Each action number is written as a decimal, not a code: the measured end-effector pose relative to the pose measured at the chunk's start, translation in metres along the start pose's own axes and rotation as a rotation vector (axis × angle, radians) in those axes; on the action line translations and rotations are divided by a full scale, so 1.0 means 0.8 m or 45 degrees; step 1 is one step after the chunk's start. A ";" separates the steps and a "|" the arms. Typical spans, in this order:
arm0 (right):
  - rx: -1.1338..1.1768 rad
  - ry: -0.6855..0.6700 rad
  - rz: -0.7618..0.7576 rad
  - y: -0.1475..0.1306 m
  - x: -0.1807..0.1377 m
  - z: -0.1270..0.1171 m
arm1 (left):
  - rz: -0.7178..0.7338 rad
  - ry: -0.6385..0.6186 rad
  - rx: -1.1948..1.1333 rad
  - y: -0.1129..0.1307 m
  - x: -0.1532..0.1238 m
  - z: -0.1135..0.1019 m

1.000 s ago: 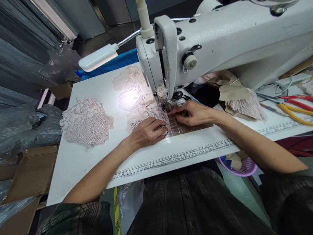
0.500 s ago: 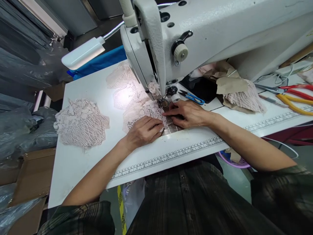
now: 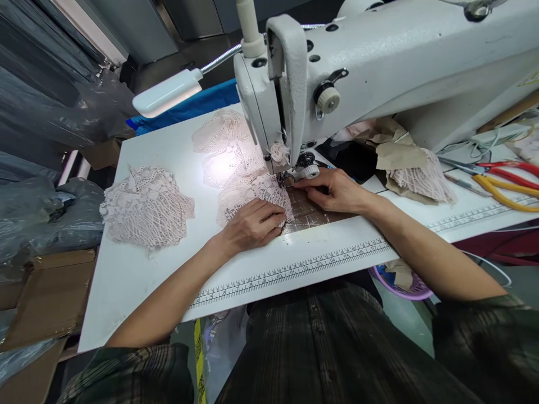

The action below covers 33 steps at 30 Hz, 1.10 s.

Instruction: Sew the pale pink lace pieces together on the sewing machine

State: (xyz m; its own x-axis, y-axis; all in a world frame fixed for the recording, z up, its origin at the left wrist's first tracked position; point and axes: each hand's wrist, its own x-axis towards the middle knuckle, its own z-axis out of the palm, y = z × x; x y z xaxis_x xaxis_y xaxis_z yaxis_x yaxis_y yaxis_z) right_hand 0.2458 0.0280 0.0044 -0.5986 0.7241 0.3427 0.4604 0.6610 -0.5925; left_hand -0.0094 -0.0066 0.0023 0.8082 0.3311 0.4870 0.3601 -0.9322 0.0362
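Note:
Pale pink lace fabric point(image 3: 240, 191) lies under the needle end of a white sewing machine point(image 3: 261, 106). My left hand point(image 3: 255, 224) rests on the front of this lace, its fingers bent together over the edge. My right hand point(image 3: 339, 191) is just right of the presser foot point(image 3: 286, 179), index finger stretched to the foot and thumb apart below it. I see nothing held in that hand. Beneath it is a brownish, scratched plate point(image 3: 311, 213). Blue-handled thread snips behind the right hand are mostly hidden.
Another lace pile point(image 3: 147, 207) lies at the table's left. A lamp point(image 3: 168, 92) lights the work. Brown paper with lace point(image 3: 410, 163), yellow-handled scissors point(image 3: 501, 193) and red-handled pliers point(image 3: 514, 168) lie right. A printed ruler point(image 3: 290, 272) follows the front edge; a purple basket point(image 3: 404, 286) stands below.
My right hand has moved off the lace edge, slightly right and up beside the presser foot, showing more of the plate. My left hand stays on the lace. The view has shifted slightly.

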 end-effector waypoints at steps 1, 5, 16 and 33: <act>-0.027 0.033 0.043 0.001 -0.001 -0.008 | -0.011 0.054 -0.028 0.000 0.000 0.000; -0.382 0.113 0.279 0.010 -0.013 -0.038 | -0.171 0.218 -0.228 0.003 0.002 0.000; -0.822 0.127 0.387 0.004 -0.033 -0.022 | -0.993 0.300 -0.891 -0.004 0.003 -0.006; -0.137 0.005 0.411 -0.060 -0.013 0.021 | -1.205 0.282 -1.201 0.008 0.005 -0.003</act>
State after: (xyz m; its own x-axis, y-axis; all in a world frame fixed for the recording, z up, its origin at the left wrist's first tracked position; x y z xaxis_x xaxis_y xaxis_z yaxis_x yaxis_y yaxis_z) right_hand 0.2187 -0.0142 0.0168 -0.4081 0.9001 0.1528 0.6926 0.4143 -0.5904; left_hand -0.0049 -0.0116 0.0063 0.3072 0.9492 0.0679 0.2055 -0.1358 0.9692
